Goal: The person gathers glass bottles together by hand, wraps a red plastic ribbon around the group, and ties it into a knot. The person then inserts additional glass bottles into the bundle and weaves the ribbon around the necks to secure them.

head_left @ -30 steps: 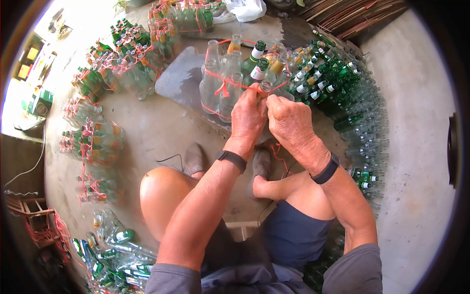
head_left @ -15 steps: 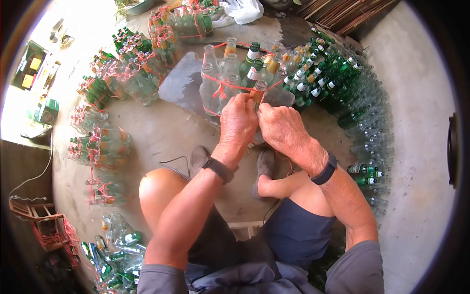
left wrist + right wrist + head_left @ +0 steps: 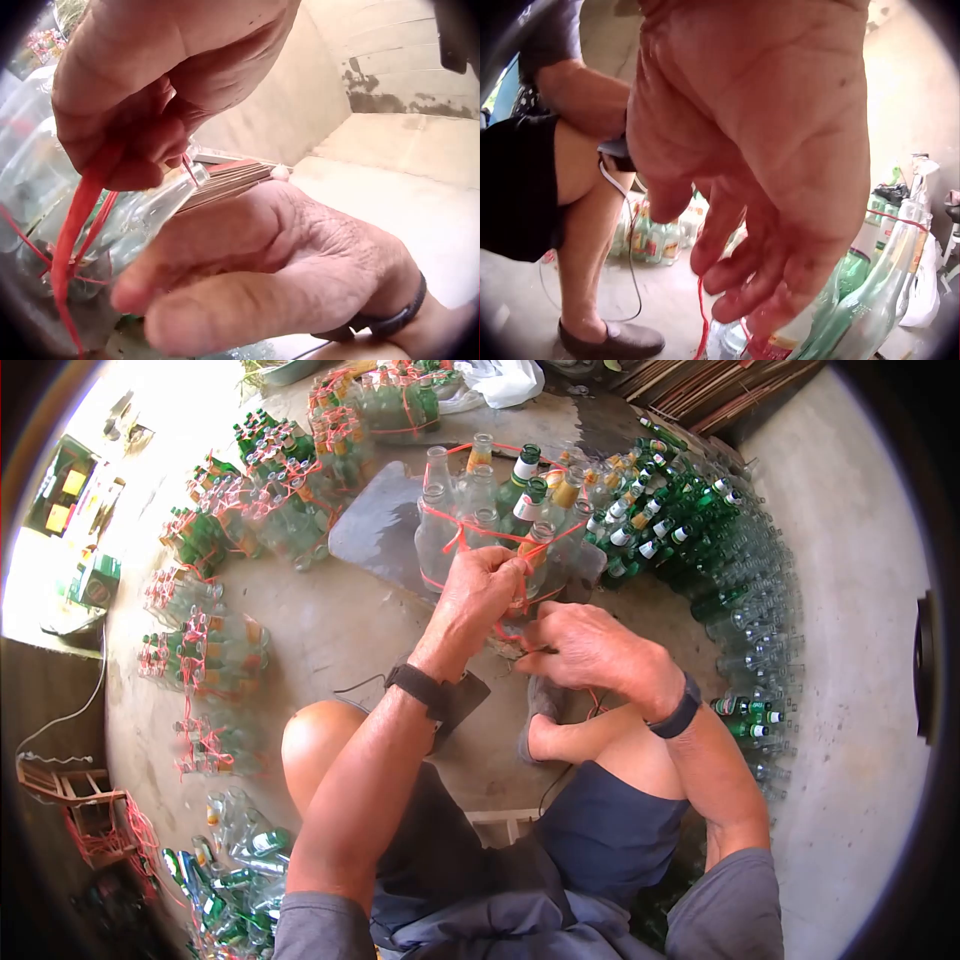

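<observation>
Clear and green glass bottles (image 3: 432,540) stand in a bundle in front of me, with red plastic string (image 3: 480,528) looped round their necks and sides. At the bundle's near corner, my left hand (image 3: 468,600) pinches the string, close to a bottle with an orange label (image 3: 538,538). In the left wrist view a flat red strand (image 3: 75,225) hangs from its curled fingers. My right hand (image 3: 595,645) hovers lower and to the right, thumb and fingers apart and loosely bent. Below its fingertips in the right wrist view hangs a red strand (image 3: 703,319).
The bundle stands on a grey slab (image 3: 372,525). Loose upright bottles (image 3: 740,600) line the right wall. Tied bundles (image 3: 205,645) stand along the left, and bottles lie heaped (image 3: 235,880) at the lower left. A white bag (image 3: 505,382) is at the back.
My right hand has moved down and away from the left hand, its fingers spreading. My left hand still holds the string, and strands now show below it.
</observation>
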The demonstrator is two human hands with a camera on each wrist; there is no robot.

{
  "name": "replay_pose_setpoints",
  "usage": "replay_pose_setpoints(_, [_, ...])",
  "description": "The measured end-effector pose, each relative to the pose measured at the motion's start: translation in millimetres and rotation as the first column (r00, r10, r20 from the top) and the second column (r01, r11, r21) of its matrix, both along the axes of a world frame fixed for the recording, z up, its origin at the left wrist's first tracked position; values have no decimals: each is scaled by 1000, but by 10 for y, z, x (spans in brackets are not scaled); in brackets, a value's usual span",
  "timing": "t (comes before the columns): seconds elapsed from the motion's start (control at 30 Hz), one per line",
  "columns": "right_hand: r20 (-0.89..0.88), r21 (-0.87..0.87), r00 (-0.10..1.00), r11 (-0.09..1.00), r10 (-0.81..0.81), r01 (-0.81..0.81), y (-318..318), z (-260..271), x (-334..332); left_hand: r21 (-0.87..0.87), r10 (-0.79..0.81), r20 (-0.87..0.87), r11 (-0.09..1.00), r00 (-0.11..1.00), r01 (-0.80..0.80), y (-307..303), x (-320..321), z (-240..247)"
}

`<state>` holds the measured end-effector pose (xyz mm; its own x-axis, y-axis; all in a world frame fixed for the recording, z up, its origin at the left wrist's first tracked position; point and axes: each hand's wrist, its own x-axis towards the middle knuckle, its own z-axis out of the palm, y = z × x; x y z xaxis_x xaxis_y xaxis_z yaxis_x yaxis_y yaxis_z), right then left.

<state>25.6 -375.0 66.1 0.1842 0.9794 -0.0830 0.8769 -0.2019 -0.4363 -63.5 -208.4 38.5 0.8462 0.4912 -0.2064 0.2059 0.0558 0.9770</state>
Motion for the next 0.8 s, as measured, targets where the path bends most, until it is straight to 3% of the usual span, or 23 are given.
replay_pose_setpoints(0.03, [-17, -25, 1000, 999, 25, -26, -45, 45, 72, 146, 28, -53, 989, 998, -20, 10, 2, 27])
replay_pose_setpoints(0.07, [-19, 84, 999, 996, 43, -41, -51, 1, 191, 144, 32, -51, 989, 998, -24, 11, 22, -8])
replay_pose_setpoints(0.1, [-18, 80, 999, 996, 47, -46, -11, 54, 239, 349, 102, 14, 932, 995, -101, 2, 53, -72])
replay_pose_setpoints(0.13, [-67, 203, 997, 978, -39, 52, 19, 162, 265, 532, 156, 91, 827, 984, -180, -20, 65, -84])
replay_pose_setpoints(0.17, [-126, 316, 985, 936, -120, 155, 51, 257, 291, 528, 160, 90, 829, 983, -183, -44, 67, -98])
replay_pose_setpoints(0.23, [-81, 458, 973, 860, -214, 227, 161, 373, 357, 635, 228, 11, 750, 974, -183, -83, 54, -22])
replay_pose_setpoints(0.3, [-31, 478, 980, 858, -195, 186, 282, 410, 479, 650, 260, -2, 734, 966, -197, -72, 62, -42])
replay_pose_setpoints(0.37, [89, 560, 994, 829, -59, 0, 432, 365, 603, 665, 290, -16, 718, 957, -207, -59, 74, -79])
replay_pose_setpoints(0.57, [152, 282, 988, 958, 9, -53, 738, 296, 800, 653, 388, -22, 703, 922, -280, -31, 79, -151])
replay_pose_setpoints(0.63, [64, 79, 997, 995, 50, -55, 806, 348, 826, 641, 430, 14, 689, 903, -338, -29, 94, -174])
replay_pose_setpoints(0.8, [-221, -100, 973, 991, 61, -85, 943, 432, 923, 674, 454, -24, 665, 890, -321, -21, 129, -199])
